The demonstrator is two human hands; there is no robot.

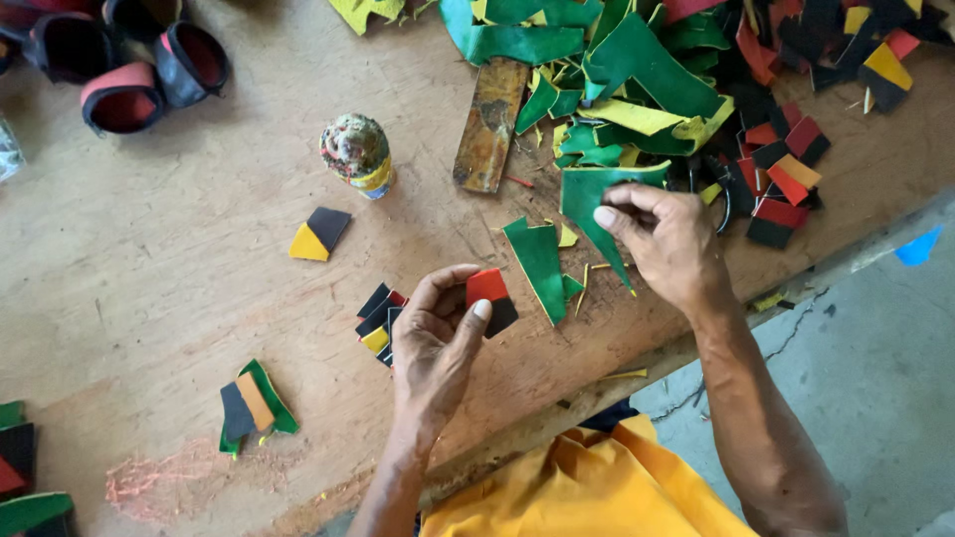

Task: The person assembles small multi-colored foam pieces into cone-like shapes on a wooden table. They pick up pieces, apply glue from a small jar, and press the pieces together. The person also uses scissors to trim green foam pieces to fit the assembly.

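Red-and-black leather piece [490, 298] pinched in left hand [433, 343]; right hand [662, 239] fingertips on pointed green scrap [587, 204]

Left hand [438, 333] raised, fingers curled in a pinch grip, right hand [662, 234] extended, fingertips pinched

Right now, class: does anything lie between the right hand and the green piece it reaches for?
No. The right hand already touches the green piece with its fingertips; nothing lies between them. The left hand holds a red-and-black piece apart.

Scrap heap [647, 89] beyond; bare wood [179, 239] left
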